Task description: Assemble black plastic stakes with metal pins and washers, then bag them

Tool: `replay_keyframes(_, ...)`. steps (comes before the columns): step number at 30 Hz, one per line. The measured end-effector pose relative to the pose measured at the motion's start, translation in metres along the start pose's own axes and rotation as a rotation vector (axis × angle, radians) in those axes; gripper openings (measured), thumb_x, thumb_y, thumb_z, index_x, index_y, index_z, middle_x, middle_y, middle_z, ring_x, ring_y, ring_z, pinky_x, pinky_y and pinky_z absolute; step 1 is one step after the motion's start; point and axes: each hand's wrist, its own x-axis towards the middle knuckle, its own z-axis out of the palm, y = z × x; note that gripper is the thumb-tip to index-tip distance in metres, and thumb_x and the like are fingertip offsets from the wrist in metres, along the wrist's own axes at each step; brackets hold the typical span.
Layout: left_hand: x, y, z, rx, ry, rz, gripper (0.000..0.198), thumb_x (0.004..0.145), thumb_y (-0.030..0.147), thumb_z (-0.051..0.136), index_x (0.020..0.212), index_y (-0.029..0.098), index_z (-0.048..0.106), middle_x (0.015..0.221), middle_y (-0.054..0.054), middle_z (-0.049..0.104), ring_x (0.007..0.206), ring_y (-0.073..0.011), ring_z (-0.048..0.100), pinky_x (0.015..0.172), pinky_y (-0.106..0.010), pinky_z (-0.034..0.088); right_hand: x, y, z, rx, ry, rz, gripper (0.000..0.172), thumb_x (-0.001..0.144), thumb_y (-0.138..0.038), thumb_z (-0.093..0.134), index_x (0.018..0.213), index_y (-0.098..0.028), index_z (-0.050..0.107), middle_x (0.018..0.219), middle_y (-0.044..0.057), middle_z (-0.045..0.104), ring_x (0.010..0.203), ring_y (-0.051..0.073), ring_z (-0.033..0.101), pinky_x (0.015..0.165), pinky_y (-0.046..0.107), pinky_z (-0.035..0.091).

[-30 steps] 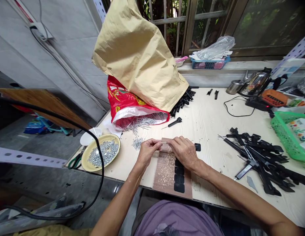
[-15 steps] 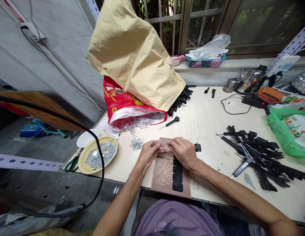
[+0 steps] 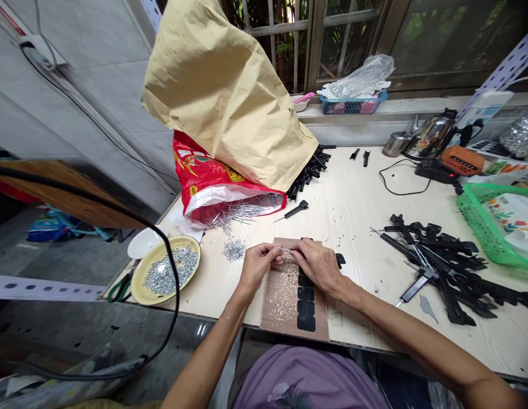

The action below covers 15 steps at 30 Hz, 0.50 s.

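A thin metal rod (image 3: 286, 249) spans the small gap between my hands. My left hand (image 3: 258, 266) is closed in a pinch on its left end, and my right hand (image 3: 318, 264) pinches the other end with curled fingers. Both hands are over a brown board (image 3: 277, 319) scattered with pale crumbs. Black rounded-square pads (image 3: 306, 308) run in a column down the board, the upper ones partly covered by my right hand. To the left of my left hand lies a small heap of tiny metal parts (image 3: 234, 250).
A yellow dish (image 3: 138, 288) of small metal parts stands at left beside scissors (image 3: 120, 288). Behind, a red bag (image 3: 196, 170) spills metal rods under a big tan sack (image 3: 221, 96). Black plastic parts (image 3: 443, 261) pile up at right near a green basket (image 3: 477, 227).
The view has shifted slightly. Both hands keep their pinch over the board, and the rod between them shows a little more clearly.
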Motion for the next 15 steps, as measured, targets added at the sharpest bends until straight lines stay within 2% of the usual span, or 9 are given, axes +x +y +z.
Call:
replay_keyframes(6, -0.0007, 0.0003, 0.0013, 0.033, -0.015, 0.001, 0.030, 0.066, 0.035, 0.075, 0.082, 0.011, 0.069, 0.060, 0.000, 0.064, 0.055, -0.0110, 0.059, 0.054, -0.023, 0.052, -0.0011, -0.0008, 0.0005, -0.067, 0.001, -0.012, 0.024, 0.095, -0.030, 0.041, 0.084, -0.018, 0.059, 0.082, 0.003, 0.059, 0.070, 0.013, 0.054, 0.057, 0.025, 0.031)
replay_keyframes(11, -0.0013, -0.0010, 0.0020, 0.017, -0.020, -0.008, 0.031, 0.065, 0.036, 0.076, 0.081, 0.010, 0.069, 0.061, -0.001, 0.064, 0.054, -0.0107, 0.059, 0.054, -0.023, 0.051, -0.0030, 0.0017, 0.0024, 0.021, -0.028, -0.016, 0.019, 0.095, -0.031, 0.043, 0.094, -0.018, 0.057, 0.089, 0.003, 0.059, 0.073, 0.012, 0.055, 0.057, 0.023, 0.033)
replay_keyframes(15, -0.0020, -0.0013, 0.0034, 0.004, -0.034, -0.024, 0.033, 0.064, 0.037, 0.077, 0.081, 0.010, 0.069, 0.061, -0.001, 0.063, 0.054, -0.0103, 0.058, 0.053, -0.023, 0.052, -0.0033, 0.0029, 0.0026, -0.034, -0.041, -0.037, 0.023, 0.096, -0.026, 0.038, 0.087, -0.018, 0.058, 0.086, 0.003, 0.058, 0.072, 0.012, 0.055, 0.058, 0.024, 0.033)
